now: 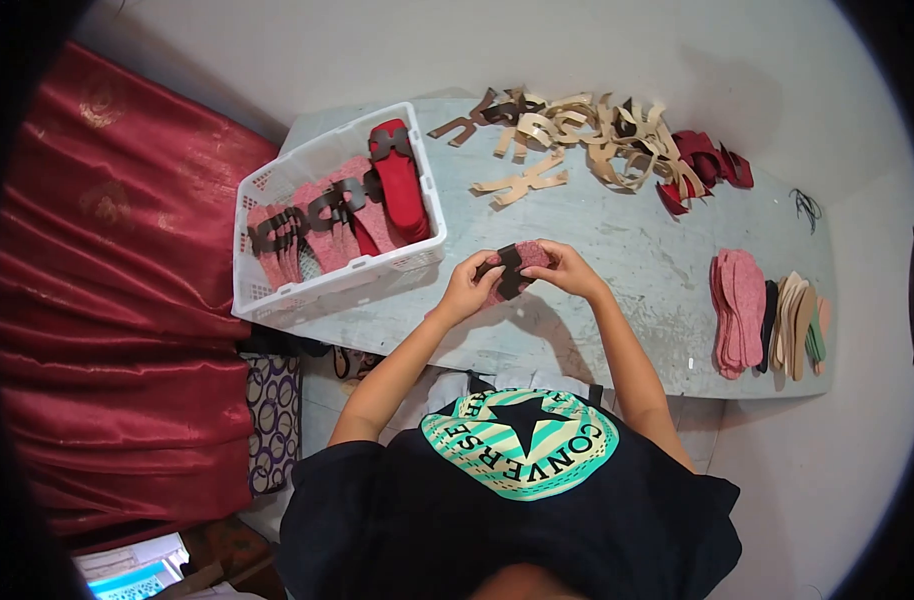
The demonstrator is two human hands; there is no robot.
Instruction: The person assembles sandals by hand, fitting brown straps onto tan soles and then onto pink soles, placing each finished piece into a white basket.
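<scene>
Between my two hands, above the table, is a pink slipper [533,256] with a dark brown strap [510,270] across it. My left hand [470,286] grips its near-left side, thumb on the strap. On the far-right end, my right hand [567,268] has its fingers closed round the pink sole. Part of the slipper is hidden behind my fingers. To the left of my hands stands a white plastic basket [337,284]. In it lie several pink slippers [322,215] with dark straps and a red slipper [404,192].
Cut beige and brown straps [577,135] lie heaped at the table's [617,290] back, beside dark red straps [712,160]. Stacked pink soles [739,310] and other coloured soles [795,325] lie at the right. A thin black cord [806,206] is by the wall. A red curtain [127,300] hangs left.
</scene>
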